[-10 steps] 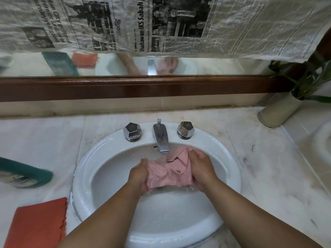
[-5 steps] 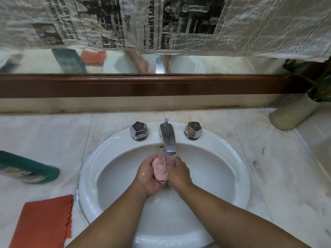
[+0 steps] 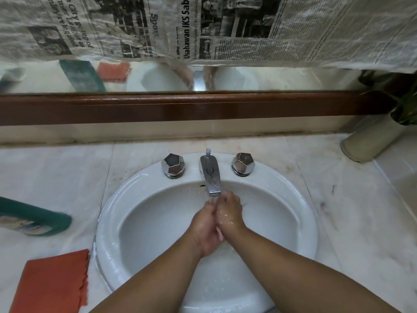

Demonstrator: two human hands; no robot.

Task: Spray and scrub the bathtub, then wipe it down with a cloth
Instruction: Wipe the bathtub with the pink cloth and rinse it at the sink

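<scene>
Status: I am at the sink [image 3: 108, 222], not at the bathtub. The bathtub is nowhere in view, so its condition cannot be read from here.

Grip state: my left grip [image 3: 203, 227] and right grip [image 3: 230, 215] are clenched against each other directly below the faucet [image 3: 211, 175]. Only a pale sliver of the pink cloth [image 3: 220, 234] shows between the palms. I judge that both are grasping it as a tight wad, with the rest hidden. Water appears to run from the spout over the knuckles.

Other items: a green bottle [image 3: 33, 219] lies on its side on the tabletop [image 3: 349, 222], left of the sink. An orange cloth [image 3: 52, 285] lies flat nearer to me, just beside the sink rim. Neither is touched.

Progress estimate:
1. Spray and scrub: cannot be confirmed. The bottle lying aside suggests that spraying is not the step in hand.
2. Wipe-down: the cloth is being wetted or wrung. This fits either preparing for the wipe or rinsing out after it, and I cannot tell which.
3. Outstanding at minimum: release the wad, shut off the water and deal with the cloth.
</scene>
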